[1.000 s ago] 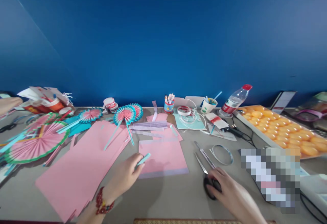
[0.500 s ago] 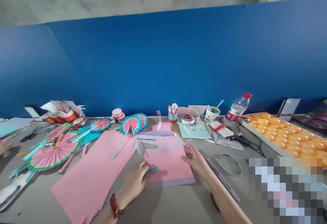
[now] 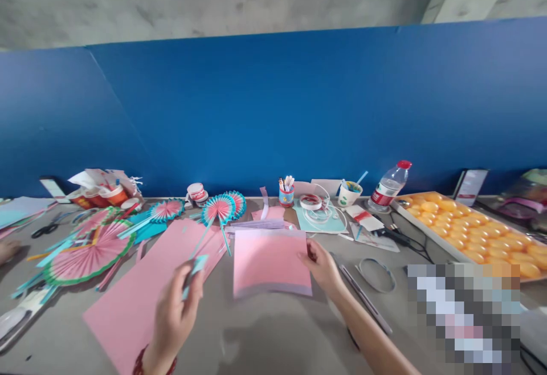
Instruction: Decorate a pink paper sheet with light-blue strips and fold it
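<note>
My right hand [image 3: 323, 269] grips the right edge of a pink paper sheet [image 3: 271, 261] that has lavender bands along its top and bottom. The sheet is tilted up a little from the table. To the left, my left hand [image 3: 177, 306] is raised, its thumb and fingers closed on a small light-blue paper piece [image 3: 199, 264]. Under that hand lies a stack of larger pink sheets [image 3: 128, 301]. Lavender paper strips [image 3: 256, 224] lie just beyond the held sheet. Two round pleated paper fans [image 3: 217, 211] with blue edges stand behind the stack.
Larger pleated fans [image 3: 92, 252] and scissors [image 3: 46, 228] lie at the left, near another person's hand [image 3: 8, 249]. Along the back are a pen cup [image 3: 286, 194], a paper cup [image 3: 349, 194] and a water bottle [image 3: 388, 187]. A tray of orange domes [image 3: 470, 227] sits right.
My left hand has lifted and moved left with the light-blue piece, off the pink sheet. My right hand has raised the sheet and shifted it slightly left.
</note>
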`<state>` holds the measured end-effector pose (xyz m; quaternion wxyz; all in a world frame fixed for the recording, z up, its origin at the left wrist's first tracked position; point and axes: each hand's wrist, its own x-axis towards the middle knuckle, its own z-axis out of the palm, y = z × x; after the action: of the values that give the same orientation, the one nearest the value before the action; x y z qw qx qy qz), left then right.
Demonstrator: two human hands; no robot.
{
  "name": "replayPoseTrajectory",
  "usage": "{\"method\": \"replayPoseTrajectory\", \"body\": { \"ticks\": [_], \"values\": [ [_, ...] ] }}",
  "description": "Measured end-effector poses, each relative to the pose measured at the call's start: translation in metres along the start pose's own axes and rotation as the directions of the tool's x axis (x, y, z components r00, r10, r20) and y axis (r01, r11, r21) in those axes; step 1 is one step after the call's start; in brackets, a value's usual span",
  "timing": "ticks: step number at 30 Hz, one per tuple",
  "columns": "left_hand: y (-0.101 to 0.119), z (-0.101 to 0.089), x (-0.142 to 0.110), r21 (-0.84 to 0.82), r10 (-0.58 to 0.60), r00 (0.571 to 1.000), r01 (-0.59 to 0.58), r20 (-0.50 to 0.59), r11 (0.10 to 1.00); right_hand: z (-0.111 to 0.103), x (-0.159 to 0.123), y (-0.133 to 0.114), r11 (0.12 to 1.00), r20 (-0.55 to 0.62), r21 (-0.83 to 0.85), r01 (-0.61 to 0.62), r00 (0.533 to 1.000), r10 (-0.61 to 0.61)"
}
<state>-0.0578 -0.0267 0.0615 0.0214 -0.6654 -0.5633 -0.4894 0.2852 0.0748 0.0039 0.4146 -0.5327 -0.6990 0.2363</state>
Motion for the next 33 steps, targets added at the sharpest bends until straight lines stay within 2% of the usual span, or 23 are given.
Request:
{"method": "replayPoseTrajectory", "body": {
  "ticks": [1, 2, 3, 4, 5, 7, 8, 9, 11, 14, 19, 22, 26, 28, 33],
  "values": [
    [0.007, 0.008, 0.001, -0.059, -0.002, 0.991, 0.009, 0.132, 0.998, -0.002, 0.007, 0.008, 1.0, 0.013, -0.006, -0.012, 1.0, 0.012],
    [0.014, 0.017, 0.002, -0.111, -0.001, 0.961, 0.033, 0.276, 0.993, -0.004, 0.012, 0.015, 1.0, 0.027, -0.014, -0.024, 0.999, 0.024],
    [0.021, 0.027, 0.003, -0.151, -0.01, 0.906, 0.082, 0.424, 0.985, -0.007, 0.017, 0.02, 0.999, 0.037, -0.026, -0.039, 0.999, 0.04],
    [0.028, 0.037, 0.004, -0.182, -0.024, 0.83, 0.15, 0.558, 0.972, -0.01, 0.02, 0.024, 0.997, 0.039, -0.044, -0.057, 0.998, 0.058],
    [0.034, 0.048, 0.006, -0.208, -0.028, 0.727, 0.233, 0.686, 0.95, -0.014, 0.022, 0.027, 0.995, 0.031, -0.067, -0.076, 0.996, 0.078],
    [0.043, 0.068, 0.01, -0.269, -0.013, 0.545, 0.433, 0.838, 0.86, -0.023, 0.022, 0.029, 0.987, -0.011, -0.116, -0.11, 0.994, 0.11],
    [0.045, 0.077, 0.012, -0.288, -0.001, 0.481, 0.526, 0.877, 0.8, -0.028, 0.019, 0.03, 0.983, -0.032, -0.136, -0.123, 0.992, 0.12],
    [0.047, 0.085, 0.014, -0.303, 0.01, 0.454, 0.578, 0.891, 0.758, -0.033, 0.015, 0.03, 0.98, -0.047, -0.15, -0.133, 0.991, 0.127],
    [0.05, 0.096, 0.017, -0.322, 0.026, 0.436, 0.624, 0.9, 0.712, -0.045, -0.002, 0.03, 0.975, -0.039, -0.166, -0.145, 0.989, 0.14],
    [0.05, 0.101, 0.022, -0.321, 0.026, 0.415, 0.661, 0.909, 0.678, -0.066, -0.039, 0.035, 0.96, 0.013, -0.244, -0.134, 0.99, 0.142],
    [0.051, 0.101, 0.024, -0.32, 0.042, 0.37, 0.734, 0.928, 0.6, -0.095, -0.103, 0.054, 0.848, -0.125, -0.523, -0.09, 0.992, 0.028],
    [0.051, 0.103, 0.023, -0.326, 0.046, 0.346, 0.818, 0.937, 0.474, -0.101, -0.128, 0.059, 0.776, -0.142, -0.625, -0.087, 0.99, -0.004],
    [0.049, 0.109, 0.022, -0.313, 0.059, 0.309, 0.918, 0.949, 0.243, -0.099, -0.139, 0.056, 0.74, -0.126, -0.67, -0.064, 0.992, -0.028],
    [0.048, 0.112, 0.022, -0.298, 0.082, 0.289, 0.941, 0.954, 0.158, -0.097, -0.138, 0.054, 0.741, -0.136, -0.668, -0.068, 0.99, -0.031],
    [0.047, 0.116, 0.021, -0.258, 0.088, 0.253, 0.964, 0.964, 0.057, -0.095, -0.132, 0.053, 0.749, -0.118, -0.659, -0.069, 0.993, -0.012]
  ]
}}
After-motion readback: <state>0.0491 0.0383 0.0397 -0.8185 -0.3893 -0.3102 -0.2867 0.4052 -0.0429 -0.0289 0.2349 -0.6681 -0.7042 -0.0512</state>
